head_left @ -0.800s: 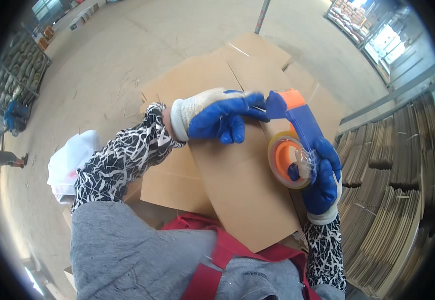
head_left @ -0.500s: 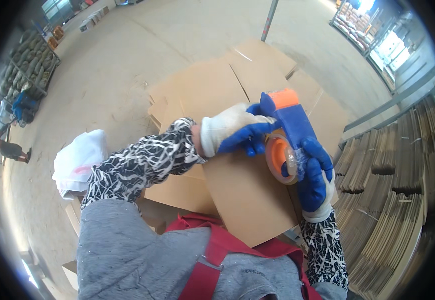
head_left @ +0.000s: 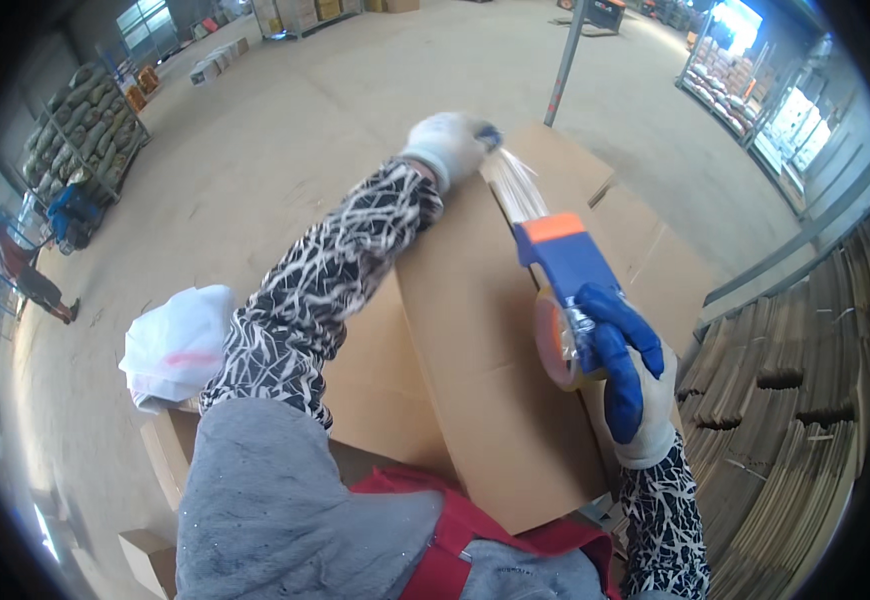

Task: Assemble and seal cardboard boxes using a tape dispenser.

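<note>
Holds the tape dispenser (head_left: pixel 580 262) over the cardboard panels (head_left: pixel 500 400) in the right grip (head_left: pixel 643 400), with gloved fingers wrapped around the near end. Points the orange-edged head of the dispenser away from the body, toward the far edge of the panels. Carries a tape roll (head_left: pixel 546 340) on the left side of the dispenser. Closes the left grip (head_left: pixel 452 147) at its fingertips on the far end of a tape strip (head_left: pixel 518 190), near the far edge; blurs too much there to show exact finger placement. Stretches the strip straight from dispenser head to left fingertips, close to the dark seam between two panels. Does not show contact or gap between strip and cardboard. Brings the near panel corner just beside the red apron (head_left: pixel 550 532), leaving little room on the body side. Limits room at right with stacks of folded cardboard (head_left: pixel 745 500) beside the right sleeve (head_left: pixel 665 520). Offers broad floor (head_left: pixel 255 200) beyond the far and left edges, interrupted by a metal post (head_left: pixel 564 75) just past the far edge and a white bundle (head_left: pixel 177 345) beside the left sleeve (head_left: pixel 325 285).
</note>
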Demonstrator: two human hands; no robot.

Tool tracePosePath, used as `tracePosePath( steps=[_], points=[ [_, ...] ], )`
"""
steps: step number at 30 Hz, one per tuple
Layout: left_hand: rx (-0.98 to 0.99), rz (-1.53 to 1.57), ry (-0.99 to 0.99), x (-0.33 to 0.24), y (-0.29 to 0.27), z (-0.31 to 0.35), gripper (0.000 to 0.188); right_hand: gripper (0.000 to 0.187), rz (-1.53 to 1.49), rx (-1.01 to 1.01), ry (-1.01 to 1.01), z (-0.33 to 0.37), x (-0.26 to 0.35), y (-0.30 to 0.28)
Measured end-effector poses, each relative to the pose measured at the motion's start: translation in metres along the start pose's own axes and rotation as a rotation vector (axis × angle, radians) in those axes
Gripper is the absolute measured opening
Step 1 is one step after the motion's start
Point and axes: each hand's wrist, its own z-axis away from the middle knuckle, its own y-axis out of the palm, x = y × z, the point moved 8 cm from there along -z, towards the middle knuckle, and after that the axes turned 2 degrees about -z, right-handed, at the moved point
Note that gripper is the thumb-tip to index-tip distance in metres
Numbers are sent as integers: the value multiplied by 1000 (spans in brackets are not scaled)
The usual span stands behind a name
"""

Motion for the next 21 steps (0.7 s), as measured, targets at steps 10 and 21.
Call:
tracePosePath(
  steps=[10,21],
  points=[
    [661,-469,594,156,175,-87,23,32,65,-16,16,-15,0,5],
    [472,-369,-31,-31,75,-16,59,25,-92,52,-23,-15,-22,-1]
  ],
)
